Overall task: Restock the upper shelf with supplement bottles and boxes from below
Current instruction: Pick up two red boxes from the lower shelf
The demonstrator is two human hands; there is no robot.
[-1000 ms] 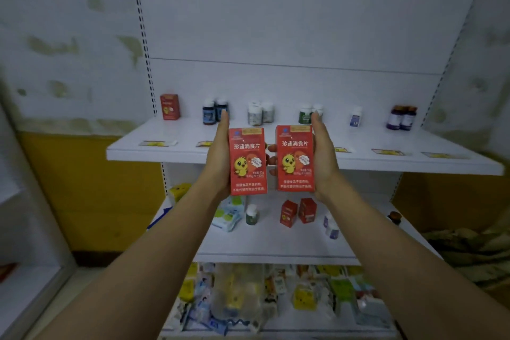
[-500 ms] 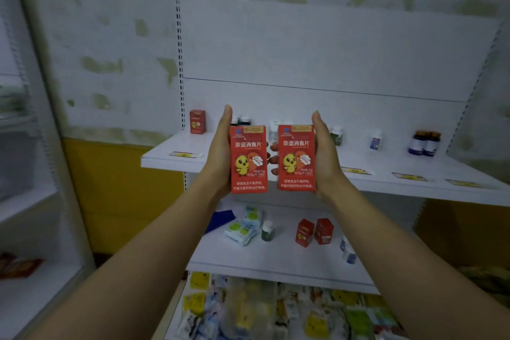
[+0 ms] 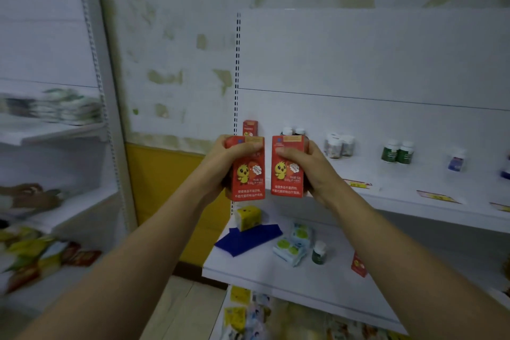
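My left hand (image 3: 229, 159) grips a red box with a yellow chick (image 3: 248, 178), thumb across its top front. My right hand (image 3: 306, 165) holds a second, matching red box (image 3: 287, 176) the same way. Both boxes stand upright, side by side with a narrow gap, at the left end of the white upper shelf (image 3: 408, 196). A third small red box (image 3: 250, 127) stands on that shelf just behind them. Dark bottles (image 3: 292, 131) show above the right box; their lower parts are hidden.
White bottles (image 3: 339, 145), green bottles (image 3: 397, 151) and a small blue-labelled bottle (image 3: 456, 160) line the upper shelf. The lower shelf (image 3: 265, 273) holds a yellow box, a blue sheet, packets, a small bottle and a red box. Another rack (image 3: 55, 130) stands at left.
The view has swung left, so the shelf now sits at right. My thumbs have come around onto the box fronts, and the boxes sit closer to the shelf's left end.
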